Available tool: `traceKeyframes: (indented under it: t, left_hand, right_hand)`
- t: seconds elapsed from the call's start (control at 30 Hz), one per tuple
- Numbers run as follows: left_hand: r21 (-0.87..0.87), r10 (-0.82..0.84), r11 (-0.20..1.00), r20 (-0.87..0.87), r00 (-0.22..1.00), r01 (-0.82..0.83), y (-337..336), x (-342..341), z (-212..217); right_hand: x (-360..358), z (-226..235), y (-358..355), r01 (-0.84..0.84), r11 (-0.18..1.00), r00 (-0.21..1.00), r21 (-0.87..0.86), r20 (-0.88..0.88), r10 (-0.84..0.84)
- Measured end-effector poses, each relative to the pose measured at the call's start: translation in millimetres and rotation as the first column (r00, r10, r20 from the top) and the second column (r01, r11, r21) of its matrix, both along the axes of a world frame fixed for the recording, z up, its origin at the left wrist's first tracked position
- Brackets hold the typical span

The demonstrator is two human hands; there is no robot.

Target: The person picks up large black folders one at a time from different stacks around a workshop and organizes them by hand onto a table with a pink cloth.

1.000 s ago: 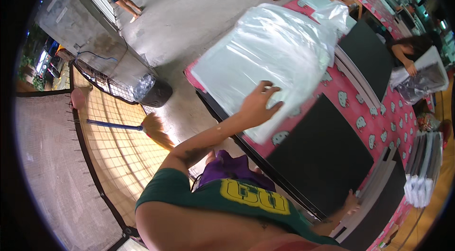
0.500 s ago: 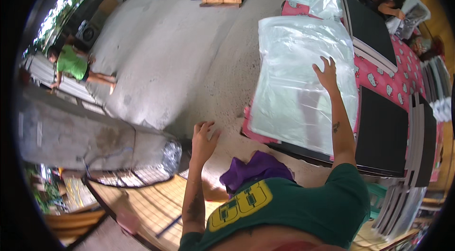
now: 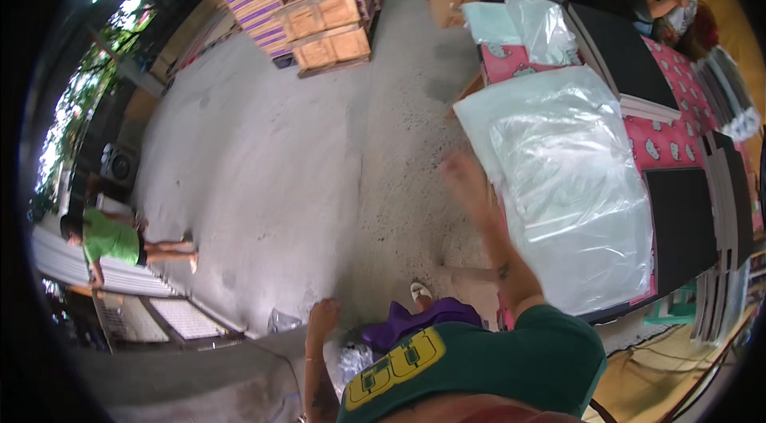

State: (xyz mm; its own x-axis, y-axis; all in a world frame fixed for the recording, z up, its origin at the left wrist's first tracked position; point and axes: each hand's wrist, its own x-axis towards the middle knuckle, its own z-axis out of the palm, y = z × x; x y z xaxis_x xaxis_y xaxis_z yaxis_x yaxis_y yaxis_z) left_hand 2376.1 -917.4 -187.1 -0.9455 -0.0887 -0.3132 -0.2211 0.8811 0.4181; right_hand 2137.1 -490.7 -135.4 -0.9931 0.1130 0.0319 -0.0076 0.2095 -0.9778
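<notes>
Plastic sheeting (image 3: 570,191): likely light, limp, slippery, best held at left edge; right hand (image 3: 465,171), left hand (image 3: 323,318): blurred, finger spread indeterminate.

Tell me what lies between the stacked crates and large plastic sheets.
Bare concrete floor lies between the crates and the plastic sheets in the head view.

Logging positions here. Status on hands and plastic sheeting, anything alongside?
Right hand blurred, beside plastic sheeting; left hand low, away from it. Sheeting spread on pink-covered table. Black panel alongside.
</notes>
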Motion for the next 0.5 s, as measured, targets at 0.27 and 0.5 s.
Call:
traceKeyframes:
  t: [0.27,0.5]
  left_hand:
    - [-0.006,-0.036,0.999,0.498,0.866,0.045,-122,-174,-89]
    - [0.077,-0.159,0.982,-0.16,0.974,0.173,-137,-565,21]
  right_hand:
    - [-111,-21,-129,-0.507,0.843,0.855,0.179,-0.018,0.518]
    - [-328,60,-104,-0.076,0.994,0.98,0.079,-0.177,0.089]
